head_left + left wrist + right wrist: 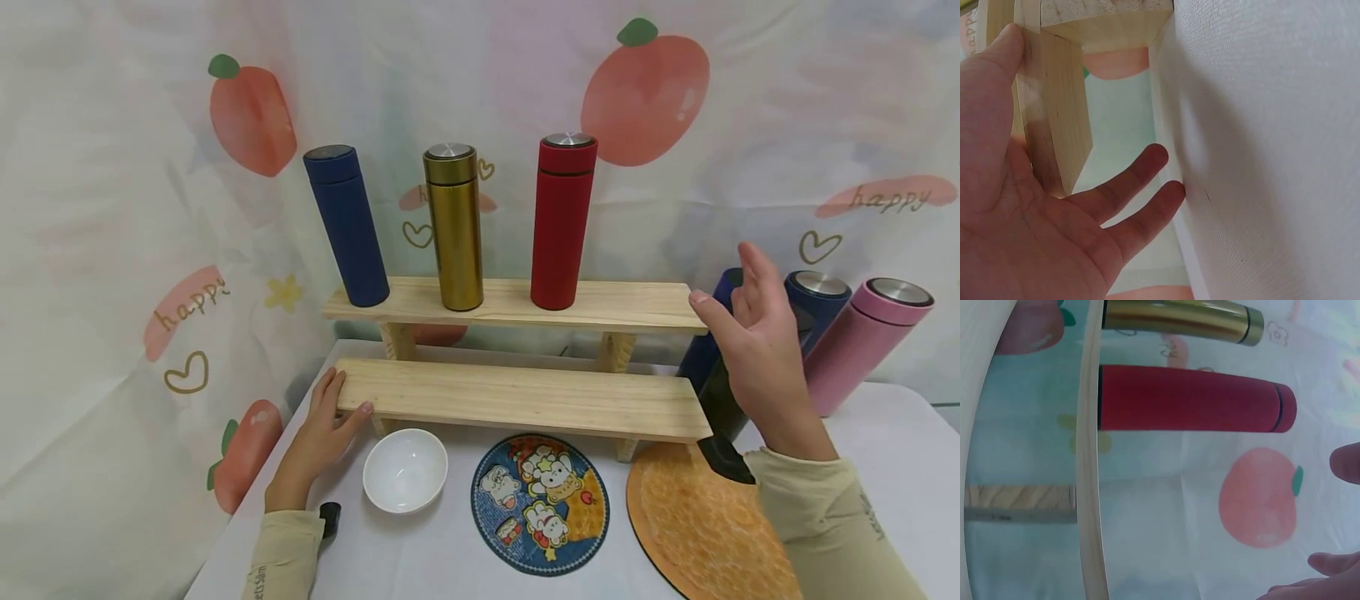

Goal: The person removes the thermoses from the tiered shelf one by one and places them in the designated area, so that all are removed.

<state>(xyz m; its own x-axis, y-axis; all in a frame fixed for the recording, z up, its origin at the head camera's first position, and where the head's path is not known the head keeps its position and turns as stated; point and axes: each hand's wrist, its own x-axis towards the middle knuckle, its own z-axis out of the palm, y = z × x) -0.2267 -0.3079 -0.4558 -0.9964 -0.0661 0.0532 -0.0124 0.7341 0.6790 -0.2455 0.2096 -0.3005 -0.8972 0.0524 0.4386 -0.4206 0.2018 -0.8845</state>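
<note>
Now the left hand point(318, 433) rests against the left end of the lower shelf board point(525, 398) of a wooden two-step rack; its thumb lies along the front edge and the straight fingers touch the end of the board. In the left wrist view the palm is flat and the fingers point(1129, 181) are relaxed and a little apart, beside the wooden leg point(1054, 125). Nothing is pinched.

The right hand point(757, 350) is raised in the air, just off the right end of the upper shelf board point(637, 300). Its fingers are straight and loosely together, the thumb stands apart, and it holds nothing. Well to the left of these fingers three bottles stand upright on the upper board: a red bottle point(562, 221) nearest, then a gold bottle point(454, 225), then a blue bottle point(347, 225). Behind and to the right of the fingers, a dark blue bottle point(817, 304) and a pink bottle point(862, 346) lean on the table; another dark bottle is mostly hidden behind the hand.

I judge that the step in hand is steadying the rack with the left hand while the right hand is free between bottles. A next grasp would need the right fingers to open wider and close around one bottle body, without knocking its neighbours.
</note>
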